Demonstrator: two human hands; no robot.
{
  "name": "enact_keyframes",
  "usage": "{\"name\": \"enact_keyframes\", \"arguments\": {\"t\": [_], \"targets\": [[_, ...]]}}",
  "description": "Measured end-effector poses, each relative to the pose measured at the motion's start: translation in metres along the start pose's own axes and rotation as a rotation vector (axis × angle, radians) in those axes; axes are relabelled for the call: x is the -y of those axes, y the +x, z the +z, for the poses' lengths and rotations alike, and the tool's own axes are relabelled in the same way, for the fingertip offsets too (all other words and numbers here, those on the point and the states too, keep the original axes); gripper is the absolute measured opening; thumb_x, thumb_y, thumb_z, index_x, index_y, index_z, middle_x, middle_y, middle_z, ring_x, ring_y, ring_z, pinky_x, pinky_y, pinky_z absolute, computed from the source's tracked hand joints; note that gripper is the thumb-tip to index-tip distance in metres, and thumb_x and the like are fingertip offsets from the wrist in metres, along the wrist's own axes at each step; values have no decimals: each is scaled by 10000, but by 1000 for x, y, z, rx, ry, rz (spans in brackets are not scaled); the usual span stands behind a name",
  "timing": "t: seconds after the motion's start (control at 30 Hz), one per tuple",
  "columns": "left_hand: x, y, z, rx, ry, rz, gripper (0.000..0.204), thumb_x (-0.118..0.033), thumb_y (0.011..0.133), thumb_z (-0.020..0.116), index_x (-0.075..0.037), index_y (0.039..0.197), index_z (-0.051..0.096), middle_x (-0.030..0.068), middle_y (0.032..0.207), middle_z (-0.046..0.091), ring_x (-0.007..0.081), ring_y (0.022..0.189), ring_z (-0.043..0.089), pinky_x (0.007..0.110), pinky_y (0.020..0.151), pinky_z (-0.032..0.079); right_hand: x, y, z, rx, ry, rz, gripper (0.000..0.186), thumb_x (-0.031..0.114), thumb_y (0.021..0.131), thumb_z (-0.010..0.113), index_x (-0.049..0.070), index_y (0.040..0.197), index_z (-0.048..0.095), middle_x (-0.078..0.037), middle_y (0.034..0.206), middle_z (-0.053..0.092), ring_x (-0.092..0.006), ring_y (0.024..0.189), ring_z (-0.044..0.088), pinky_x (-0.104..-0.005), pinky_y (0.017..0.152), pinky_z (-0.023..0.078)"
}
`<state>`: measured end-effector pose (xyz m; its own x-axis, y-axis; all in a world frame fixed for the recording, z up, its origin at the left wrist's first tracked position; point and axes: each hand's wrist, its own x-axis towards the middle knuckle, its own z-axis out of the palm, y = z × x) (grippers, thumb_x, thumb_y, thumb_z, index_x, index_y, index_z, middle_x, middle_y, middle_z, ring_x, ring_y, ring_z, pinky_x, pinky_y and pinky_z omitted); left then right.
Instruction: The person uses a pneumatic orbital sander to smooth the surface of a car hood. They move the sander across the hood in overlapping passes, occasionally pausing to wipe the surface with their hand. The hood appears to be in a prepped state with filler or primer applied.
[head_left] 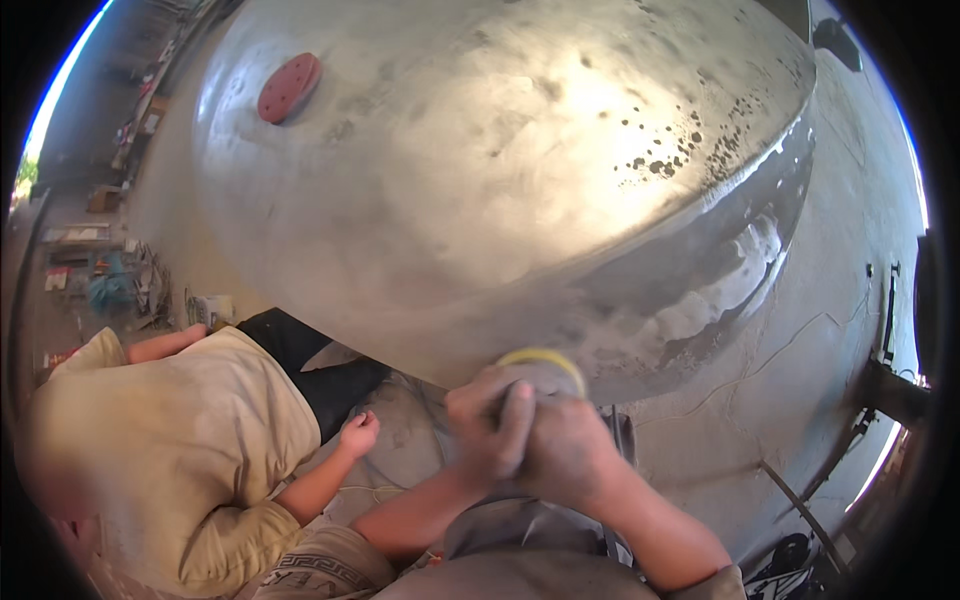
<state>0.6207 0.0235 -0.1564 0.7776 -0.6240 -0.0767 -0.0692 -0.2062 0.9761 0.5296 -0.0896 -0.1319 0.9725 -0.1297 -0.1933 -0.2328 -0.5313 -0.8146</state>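
Observation:
A large grey metal-looking panel (400,200), curved and smudged, fills the upper middle. At its near lower edge, both my hands are closed one against the other around a round sander (545,376) with a yellow rim. My left hand (482,418) wraps its left side, and my right hand (572,440) grips from the right. Most of the sander's body is hidden under my fingers, which are slightly blurred. Its disc faces the panel's side, seemingly touching it. On top of the panel, far left, lies a red sanding disc (289,88) with holes.
Close on my left is another person in a beige shirt (215,400), one hand (360,434) low near the panel. Dark speckles mark the panel's right part. Cables (740,375) run over the floor. Clutter (112,280) lies far left; a dark metal stand (890,390) is at right.

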Motion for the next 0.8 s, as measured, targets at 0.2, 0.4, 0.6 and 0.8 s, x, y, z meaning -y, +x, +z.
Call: {"name": "enact_keyframes", "arguments": {"t": [0.2, 0.4, 0.6, 0.8], "targets": [[-9, -13, -16, -16, -45, -62, 334, -162, 1031, 577, 107, 954, 760, 181, 929, 801, 243, 874, 750, 360, 859, 580, 5, 0, 26, -26, 105, -75, 208, 46, 710, 752, -29, 899, 709, -209, 913, 740, -427, 817, 728, -501, 727, 617], [-6, -7, -21, 26, -14, 13, 320, -156, 1021, 574, 100, 956, 757, 178, 920, 798, 244, 862, 753, 361, 836, 586, 15, 2, 20, 8, 81, -20, 192, 21, 705, 745, -21, 887, 704, -200, 932, 733, -426, 851, 720, -484, 737, 615], [-10, 3, -20, 86, 7, 29, 333, -163, 1027, 550, 111, 942, 718, 213, 951, 786, 269, 868, 743, 370, 840, 582, 13, 4, 15, -29, 157, 18, 182, -5, 700, 739, -17, 880, 712, -189, 958, 727, -409, 885, 722, -467, 676, 614], [6, -11, -26, 72, 18, 88, 349, -178, 1035, 542, 107, 943, 721, 238, 949, 780, 295, 888, 746, 390, 845, 588, 11, -1, 35, -105, 141, -83, 164, -1, 711, 723, -20, 873, 710, -196, 935, 717, -401, 883, 721, -474, 735, 613]]}}
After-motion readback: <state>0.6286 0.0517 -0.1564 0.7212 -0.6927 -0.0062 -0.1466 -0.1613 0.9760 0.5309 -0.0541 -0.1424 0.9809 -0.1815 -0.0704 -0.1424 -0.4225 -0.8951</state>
